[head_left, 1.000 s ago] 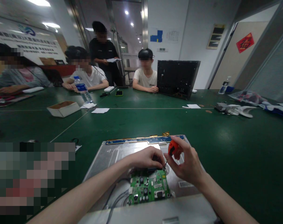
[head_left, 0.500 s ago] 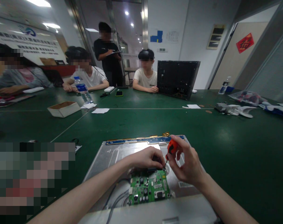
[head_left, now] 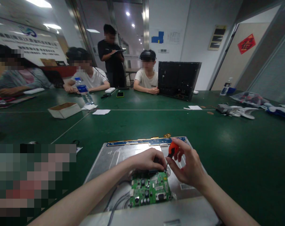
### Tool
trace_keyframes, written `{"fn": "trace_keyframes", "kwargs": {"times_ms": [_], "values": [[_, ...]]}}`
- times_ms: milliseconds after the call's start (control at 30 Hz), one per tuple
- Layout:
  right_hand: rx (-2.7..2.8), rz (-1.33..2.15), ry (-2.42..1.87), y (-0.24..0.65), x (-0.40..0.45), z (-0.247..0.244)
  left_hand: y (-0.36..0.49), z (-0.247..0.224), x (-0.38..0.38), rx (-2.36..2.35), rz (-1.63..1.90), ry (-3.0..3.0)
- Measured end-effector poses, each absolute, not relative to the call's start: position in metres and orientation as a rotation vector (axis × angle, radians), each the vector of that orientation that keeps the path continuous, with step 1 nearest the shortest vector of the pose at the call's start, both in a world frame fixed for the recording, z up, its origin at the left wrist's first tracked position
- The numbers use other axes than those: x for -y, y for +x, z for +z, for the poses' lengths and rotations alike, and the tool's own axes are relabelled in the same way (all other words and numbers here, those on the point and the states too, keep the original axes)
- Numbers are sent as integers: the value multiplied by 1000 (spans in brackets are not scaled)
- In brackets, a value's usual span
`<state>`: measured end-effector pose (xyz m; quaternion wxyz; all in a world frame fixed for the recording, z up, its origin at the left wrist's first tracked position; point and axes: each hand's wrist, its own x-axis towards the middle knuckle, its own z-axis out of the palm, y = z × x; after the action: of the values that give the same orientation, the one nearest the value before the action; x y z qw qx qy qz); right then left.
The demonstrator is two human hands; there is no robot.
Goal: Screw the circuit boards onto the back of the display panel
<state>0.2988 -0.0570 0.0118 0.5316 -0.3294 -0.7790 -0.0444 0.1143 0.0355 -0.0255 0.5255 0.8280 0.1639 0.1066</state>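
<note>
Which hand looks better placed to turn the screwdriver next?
Probably the right hand: its grip is on the orange screwdriver, angled down to the far edge of the green circuit board. The left hand is beside the tip.

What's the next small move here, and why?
Probably a small turn of the red-orange screwdriver with the right hand: its shaft reaches down to the far right corner of the green circuit board, and the left hand is right beside the tip, seemingly steadying that spot. Which way to turn, the view doesn't show.
</note>
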Motion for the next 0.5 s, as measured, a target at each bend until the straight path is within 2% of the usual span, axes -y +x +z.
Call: {"fn": "trace_keyframes", "kwargs": {"times_ms": [500], "values": [[1844,-157,-793,298,55,13,114,-28,-36,-403,236,1991]]}}
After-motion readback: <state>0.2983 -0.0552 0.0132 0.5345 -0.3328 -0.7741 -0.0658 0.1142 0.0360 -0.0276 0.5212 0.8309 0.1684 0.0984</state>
